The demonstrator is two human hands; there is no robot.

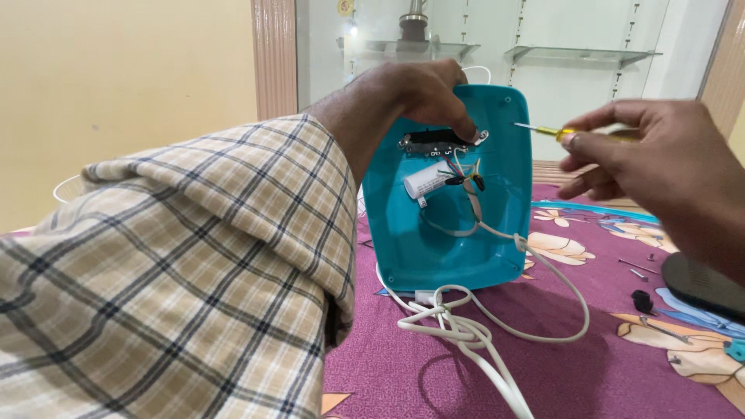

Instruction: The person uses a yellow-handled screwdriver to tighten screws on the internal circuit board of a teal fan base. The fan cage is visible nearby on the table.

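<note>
My left hand (411, 89) grips the top of an upright teal plastic housing (450, 248), with its fingertips pressing on a black switch strip (434, 140) inside. Below the strip sit a white cylindrical capacitor (427, 183) and several coloured wires. My right hand (660, 167) holds a small yellow-handled screwdriver (547, 130), whose tip points at the housing's upper right edge. A white power cord (497, 330) runs out of the housing and lies knotted on the cloth.
A purple floral cloth (590, 365) covers the surface. Loose screws (636, 268) and a small black part (642, 300) lie at the right, beside a dark flat object (702, 283). Glass shelves (578, 54) and a cream wall stand behind.
</note>
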